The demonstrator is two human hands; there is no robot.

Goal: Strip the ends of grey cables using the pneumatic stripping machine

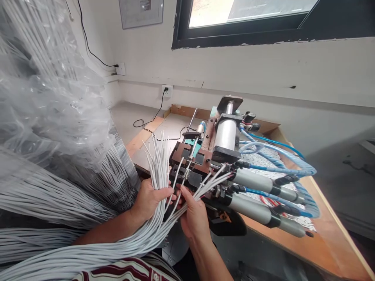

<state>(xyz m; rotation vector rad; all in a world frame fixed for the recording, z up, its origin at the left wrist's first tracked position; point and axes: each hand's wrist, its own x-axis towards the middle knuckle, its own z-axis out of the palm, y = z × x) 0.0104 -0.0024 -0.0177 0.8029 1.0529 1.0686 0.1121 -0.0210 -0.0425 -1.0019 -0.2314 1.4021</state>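
My left hand (152, 198) is closed around a thick bundle of white cables (159, 168), whose cut ends fan upward. My right hand (195, 210) pinches a cable and has a smaller group of white cables (212, 182) lying across it, their ends pointing right. Between my hands, a couple of single cables reach up to the dark clamp block (187, 160) of a pneumatic machine (227, 134). The fingertips of both hands are close to the front of this block. How far the cable tips go into it is hard to make out.
Grey air cylinders (252, 208) with blue hoses (304, 168) stick out to the right. The wooden-edged table (331, 234) carries the machine and a heap of white scraps. More cables (52, 191), partly wrapped in clear plastic (67, 113), hang and lie on the left. A black cord (161, 102) runs to a wall socket.
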